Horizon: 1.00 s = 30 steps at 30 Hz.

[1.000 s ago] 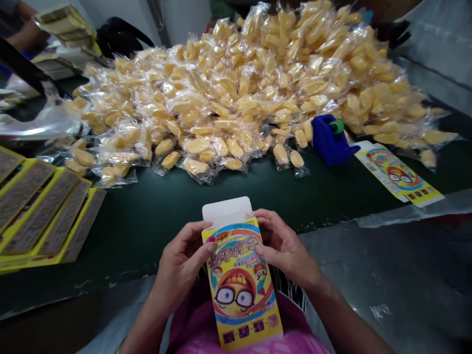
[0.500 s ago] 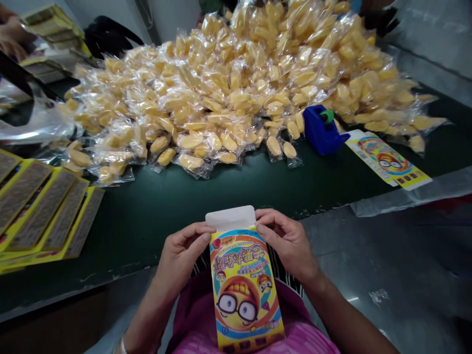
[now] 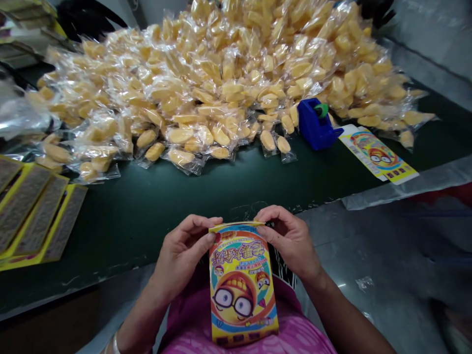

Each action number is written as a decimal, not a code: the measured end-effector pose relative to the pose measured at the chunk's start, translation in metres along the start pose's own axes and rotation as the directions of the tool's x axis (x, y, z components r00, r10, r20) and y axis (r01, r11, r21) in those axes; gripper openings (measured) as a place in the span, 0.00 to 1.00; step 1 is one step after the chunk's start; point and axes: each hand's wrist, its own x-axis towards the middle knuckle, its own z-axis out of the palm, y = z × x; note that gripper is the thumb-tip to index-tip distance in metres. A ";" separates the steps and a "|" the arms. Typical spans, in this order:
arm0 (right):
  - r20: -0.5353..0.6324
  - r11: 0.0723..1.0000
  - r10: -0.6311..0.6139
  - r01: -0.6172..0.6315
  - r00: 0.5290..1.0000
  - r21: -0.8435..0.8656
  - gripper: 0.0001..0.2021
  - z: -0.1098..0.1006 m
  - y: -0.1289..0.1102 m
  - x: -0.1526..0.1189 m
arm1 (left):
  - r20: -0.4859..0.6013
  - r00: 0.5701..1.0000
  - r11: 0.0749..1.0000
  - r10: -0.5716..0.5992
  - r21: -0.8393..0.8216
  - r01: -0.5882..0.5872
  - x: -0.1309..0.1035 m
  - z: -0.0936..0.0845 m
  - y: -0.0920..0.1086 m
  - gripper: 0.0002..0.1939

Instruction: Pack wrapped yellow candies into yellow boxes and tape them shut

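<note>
A colourful cardboard box [image 3: 241,285] with a cartoon face in glasses rests against my lap, its printing upside down to me. My left hand [image 3: 188,250] pinches the box's upper left corner, thumb on the front and fingers behind. On the upper right corner, my right hand [image 3: 289,241] grips the same way. The white flap at the top edge no longer shows. Whether the box has anything inside is hidden. Past it, on the dark green table [image 3: 155,201], lies a big heap of yellow oval pieces in clear wrappers [image 3: 221,93].
A blue tape dispenser [image 3: 319,125] with a green core stands at the heap's right front. Beside it are flat printed cartons [image 3: 379,155]. Several yellow-edged boxes [image 3: 40,211] lie overlapped at the left. Clear plastic [image 3: 22,113] sits behind them.
The white flap at the box's top has been folded down out of sight between my hands. My view has shifted slightly, so the table things appear farther left and higher.
</note>
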 end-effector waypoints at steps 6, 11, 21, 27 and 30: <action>0.138 0.990 -0.011 -0.009 0.990 0.139 0.06 -0.001 -0.002 0.001 | 0.105 0.994 0.998 0.014 0.057 -0.020 0.001 -0.009 0.013 0.12; 0.193 0.985 0.057 -0.087 0.980 0.148 0.06 0.001 -0.013 0.002 | 0.139 0.989 0.993 0.045 0.104 -0.060 0.005 -0.003 0.021 0.15; 0.217 0.985 0.175 -0.167 0.960 -0.055 0.06 -0.004 -0.028 0.029 | 0.304 0.953 0.957 -0.008 0.279 -0.081 0.039 0.003 0.045 0.09; 0.192 0.995 0.102 -0.096 0.976 -0.040 0.05 -0.010 -0.027 0.027 | 0.366 0.930 0.921 0.028 0.352 -0.166 0.035 0.004 0.049 0.12; 0.137 0.997 0.054 -0.045 0.989 -0.067 0.07 -0.012 -0.022 0.017 | 0.295 0.951 0.904 0.097 0.373 -0.208 0.022 0.003 0.037 0.08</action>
